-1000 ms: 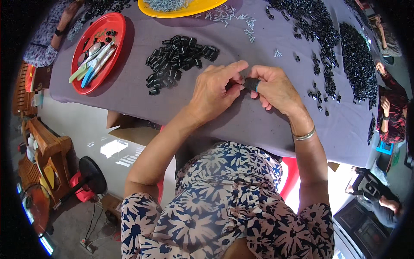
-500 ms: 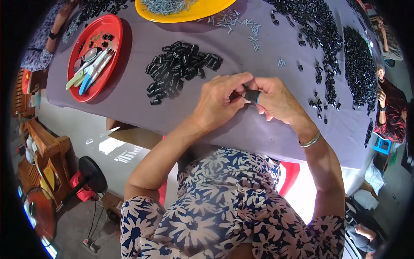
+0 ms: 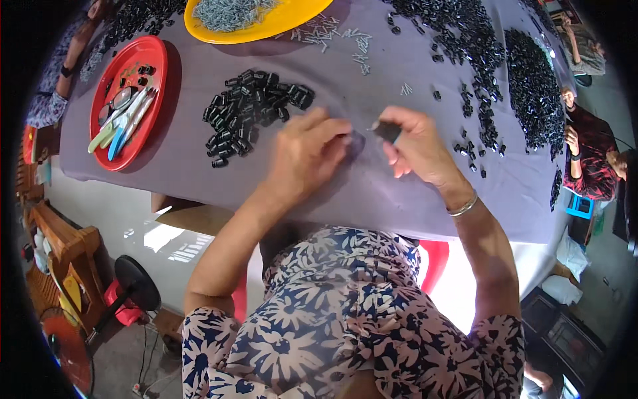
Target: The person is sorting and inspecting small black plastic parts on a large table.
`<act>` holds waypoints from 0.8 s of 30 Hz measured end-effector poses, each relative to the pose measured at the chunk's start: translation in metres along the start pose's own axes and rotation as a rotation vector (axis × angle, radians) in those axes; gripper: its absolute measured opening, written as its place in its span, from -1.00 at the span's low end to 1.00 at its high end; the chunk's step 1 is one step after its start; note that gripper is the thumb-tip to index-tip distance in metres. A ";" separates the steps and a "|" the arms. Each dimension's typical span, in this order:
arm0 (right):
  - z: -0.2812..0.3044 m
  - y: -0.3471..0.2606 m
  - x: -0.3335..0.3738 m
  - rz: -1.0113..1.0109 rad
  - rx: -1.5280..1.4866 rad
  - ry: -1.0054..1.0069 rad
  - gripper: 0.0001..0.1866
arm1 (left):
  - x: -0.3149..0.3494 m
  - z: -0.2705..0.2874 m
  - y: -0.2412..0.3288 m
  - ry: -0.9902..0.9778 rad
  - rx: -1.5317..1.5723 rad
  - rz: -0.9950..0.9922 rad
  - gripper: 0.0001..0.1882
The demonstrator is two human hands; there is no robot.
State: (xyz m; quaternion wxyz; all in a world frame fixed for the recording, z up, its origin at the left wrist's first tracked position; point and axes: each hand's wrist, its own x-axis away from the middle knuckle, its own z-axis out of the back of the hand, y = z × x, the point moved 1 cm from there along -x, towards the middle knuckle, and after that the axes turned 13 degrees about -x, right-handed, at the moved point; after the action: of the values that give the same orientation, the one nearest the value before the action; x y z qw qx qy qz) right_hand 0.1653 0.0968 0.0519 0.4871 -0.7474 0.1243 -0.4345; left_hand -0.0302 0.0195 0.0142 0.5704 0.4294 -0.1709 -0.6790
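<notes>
My left hand (image 3: 307,154) is above the purple cloth, just right of a pile of small black cylindrical parts (image 3: 242,106). Its fingers are curled with thumb and fingertips close together, slightly blurred; whatever they hold is hidden. A little apart to the right, my right hand (image 3: 419,143) has its fingers closed around a short black piece with a light blue edge (image 3: 387,131). A thin, pale tip sticks out of the grip toward my left hand. I cannot tell whether the black piece is held or wrapped on a finger.
A red tray (image 3: 159,100) with pens or knives and glasses lies left. At the back, a yellow plate (image 3: 266,33) holds grey screws (image 3: 229,13); loose screws (image 3: 319,32) lie beside it. Heaps of black parts (image 3: 538,86) cover the right side. Other people sit at both sides.
My hands were together around the black piece; now they are apart, the left one drawn away to the left. The whole view has shifted slightly.
</notes>
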 end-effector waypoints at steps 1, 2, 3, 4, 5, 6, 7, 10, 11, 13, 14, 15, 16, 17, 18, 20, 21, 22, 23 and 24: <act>0.003 -0.002 0.008 0.126 -0.051 0.168 -0.86 | 0.001 0.008 0.000 0.013 -0.140 -0.005 -0.70; 0.008 -0.004 0.015 0.257 -0.105 0.327 -0.84 | 0.001 0.017 0.000 0.030 -0.289 -0.009 -0.76; 0.019 -0.002 0.021 0.438 -0.178 0.264 -0.82 | 0.001 0.025 0.002 0.024 -0.369 0.045 -0.81; 0.030 -0.003 0.030 0.454 -0.163 0.345 -0.83 | 0.003 0.030 0.002 0.048 -0.361 0.101 -0.82; 0.040 -0.003 0.036 0.487 -0.128 0.398 -0.83 | 0.004 0.035 0.002 0.050 -0.446 0.125 -0.83; 0.050 -0.004 0.040 0.522 -0.089 0.456 -0.83 | 0.004 0.041 0.001 0.055 -0.525 0.146 -0.84; 0.059 -0.004 0.044 0.530 -0.090 0.467 -0.83 | 0.005 0.046 -0.002 0.076 -0.540 0.133 -0.84; 0.086 0.001 0.059 0.614 0.078 0.590 -0.84 | 0.007 0.054 -0.011 0.142 -0.643 0.099 -0.82; 0.097 0.005 0.065 0.642 0.135 0.627 -0.86 | 0.006 0.054 -0.012 0.155 -0.616 0.115 -0.82; 0.123 0.010 0.082 0.657 0.164 0.639 -0.90 | 0.001 0.051 -0.002 0.161 -0.563 0.113 -0.82; 0.136 0.015 0.091 0.658 0.172 0.665 -0.90 | -0.001 0.049 0.002 0.196 -0.518 0.120 -0.83; 0.148 0.021 0.100 0.630 0.216 0.698 -0.90 | -0.003 0.045 0.006 0.228 -0.471 0.129 -0.83; 0.157 0.026 0.110 0.602 0.260 0.730 -0.90 | -0.004 0.037 0.009 0.222 -0.448 0.115 -0.83; 0.160 0.030 0.117 0.542 0.296 0.753 -0.86 | -0.003 0.029 0.013 0.141 -0.383 0.093 -0.82; 0.161 0.037 0.121 0.541 0.302 0.767 -0.86 | -0.003 0.020 0.016 0.062 -0.319 0.070 -0.82; 0.156 0.051 0.125 0.475 0.353 0.727 -0.79 | -0.003 0.003 0.019 0.057 -0.242 0.014 -0.77; 0.148 0.054 0.126 0.396 0.243 0.715 -0.81 | -0.003 -0.003 0.023 0.043 -0.227 0.000 -0.76; 0.145 0.057 0.125 0.396 0.245 0.722 -0.81 | -0.003 -0.007 0.025 0.030 -0.214 -0.013 -0.75; 0.142 0.060 0.124 0.393 0.364 0.730 -0.84 | -0.003 -0.010 0.026 -0.018 -0.214 0.030 -0.75; 0.138 0.060 0.122 0.389 0.482 0.734 -0.87 | -0.003 -0.013 0.026 -0.018 -0.209 0.025 -0.75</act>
State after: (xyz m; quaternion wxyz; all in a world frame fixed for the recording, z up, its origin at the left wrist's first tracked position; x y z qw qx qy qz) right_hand 0.3579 0.0778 0.0457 0.6425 -0.3733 0.3217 -0.5868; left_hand -0.0039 0.0181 0.0262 0.6190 0.3590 -0.1097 -0.6899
